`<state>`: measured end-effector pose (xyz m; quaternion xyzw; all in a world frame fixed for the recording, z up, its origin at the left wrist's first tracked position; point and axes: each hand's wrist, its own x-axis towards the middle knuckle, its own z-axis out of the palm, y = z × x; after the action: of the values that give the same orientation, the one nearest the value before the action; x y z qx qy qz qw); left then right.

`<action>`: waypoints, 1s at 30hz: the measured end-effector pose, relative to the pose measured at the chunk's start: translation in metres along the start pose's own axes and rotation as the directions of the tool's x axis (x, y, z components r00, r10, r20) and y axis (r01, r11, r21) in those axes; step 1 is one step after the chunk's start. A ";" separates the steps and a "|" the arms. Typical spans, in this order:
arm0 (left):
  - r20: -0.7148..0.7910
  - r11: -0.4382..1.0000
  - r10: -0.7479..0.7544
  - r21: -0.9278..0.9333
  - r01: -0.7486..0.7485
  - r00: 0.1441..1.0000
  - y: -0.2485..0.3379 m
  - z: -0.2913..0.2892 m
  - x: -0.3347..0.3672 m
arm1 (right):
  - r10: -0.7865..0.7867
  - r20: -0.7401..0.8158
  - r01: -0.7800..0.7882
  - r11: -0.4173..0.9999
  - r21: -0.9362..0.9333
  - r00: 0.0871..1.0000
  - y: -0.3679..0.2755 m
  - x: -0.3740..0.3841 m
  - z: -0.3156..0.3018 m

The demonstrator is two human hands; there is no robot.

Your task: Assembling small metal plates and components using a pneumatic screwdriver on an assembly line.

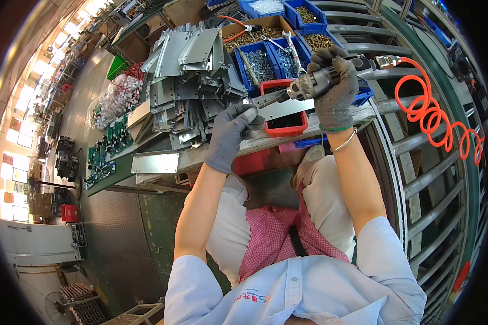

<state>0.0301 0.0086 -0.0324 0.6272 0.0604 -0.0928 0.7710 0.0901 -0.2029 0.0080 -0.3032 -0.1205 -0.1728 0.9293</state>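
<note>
My right hand [335, 89], in a grey glove, is wrapped around a silver air screwdriver [314, 84]. The tool lies nearly level, its bit pointing left, with an orange coiled air hose [417, 105] joined to its rear end. My left hand [232, 132], also gloved, has thumb and fingers pinched close to the bit's tip; what sits between them is too small to make out. Just below the bit, a flat metal plate [287, 110] lies across a red bin [284, 131], its left end near my left fingertips.
A tall, uneven stack of metal plates [187, 81] stands at the left of the wooden bench edge [331, 127]. Behind are blue bins of screws [257, 64] and a wrench [294, 51]. Green circuit boards [111, 146] sit far left. A roller conveyor [431, 184] runs along the right.
</note>
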 end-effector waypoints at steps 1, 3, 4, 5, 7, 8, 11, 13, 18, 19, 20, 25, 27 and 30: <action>-0.018 0.999 -0.015 0.032 0.015 1.000 -0.001 -0.003 0.001 | 0.002 0.006 -0.002 1.000 -0.003 1.000 0.003 -0.001 0.002; 0.004 0.999 0.001 -0.036 -0.001 1.000 -0.006 -0.009 0.004 | 0.023 -0.015 -0.023 0.999 -0.044 1.000 0.007 -0.004 0.005; 0.027 0.995 0.016 -0.098 -0.014 1.000 -0.009 -0.010 0.005 | 0.027 -0.012 -0.027 0.998 -0.050 1.000 0.009 -0.004 0.007; 0.025 0.994 0.015 -0.106 -0.012 1.000 -0.010 -0.013 0.006 | 0.020 -0.016 -0.020 0.998 -0.051 1.000 0.011 -0.003 0.008; 0.054 0.991 0.021 -0.135 -0.014 0.998 -0.008 -0.016 0.007 | 0.018 -0.016 -0.019 0.998 -0.053 1.000 0.014 -0.003 0.009; 0.050 0.990 0.021 -0.139 -0.014 0.999 -0.008 -0.016 0.007 | 0.021 -0.027 -0.023 0.998 -0.061 0.999 0.015 -0.004 0.010; 0.014 0.993 -0.040 -0.109 0.042 0.999 -0.002 -0.014 0.005 | 0.021 -0.016 -0.022 0.999 -0.048 1.000 0.020 -0.002 0.008; 0.005 0.984 -0.053 -0.169 0.053 0.999 -0.001 -0.014 0.003 | 0.019 0.000 -0.019 0.999 -0.029 1.000 0.020 -0.002 0.009; 0.048 0.971 -0.057 -0.229 0.066 0.997 -0.004 -0.016 0.007 | 0.020 -0.015 -0.020 1.000 0.012 1.000 0.019 0.000 0.008; 0.034 0.984 -0.061 -0.168 0.066 0.998 -0.003 -0.013 0.006 | 0.020 -0.015 -0.020 1.000 0.011 1.000 0.018 0.000 0.007; 0.035 0.983 -0.061 -0.169 0.066 0.998 -0.003 -0.013 0.007 | 0.025 -0.021 -0.025 1.000 0.010 0.999 0.017 -0.001 0.006; -0.036 0.995 0.052 0.086 -0.049 0.998 0.005 0.003 0.006 | 0.027 0.000 -0.027 1.000 -0.003 1.000 0.013 0.002 0.002; -0.031 0.885 0.272 0.400 -0.238 0.962 -0.001 0.011 0.011 | -0.027 -0.060 0.022 0.996 -0.086 0.998 0.011 0.003 0.002; 0.090 0.451 0.572 0.796 -0.404 0.815 -0.005 0.018 0.017 | -0.039 -0.070 0.026 0.982 -0.186 0.997 0.012 0.007 -0.004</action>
<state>0.0450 -0.0108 -0.0371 0.8943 -0.0963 0.1777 0.3992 0.1015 -0.1979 0.0010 -0.3795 -0.0749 -0.2093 0.8981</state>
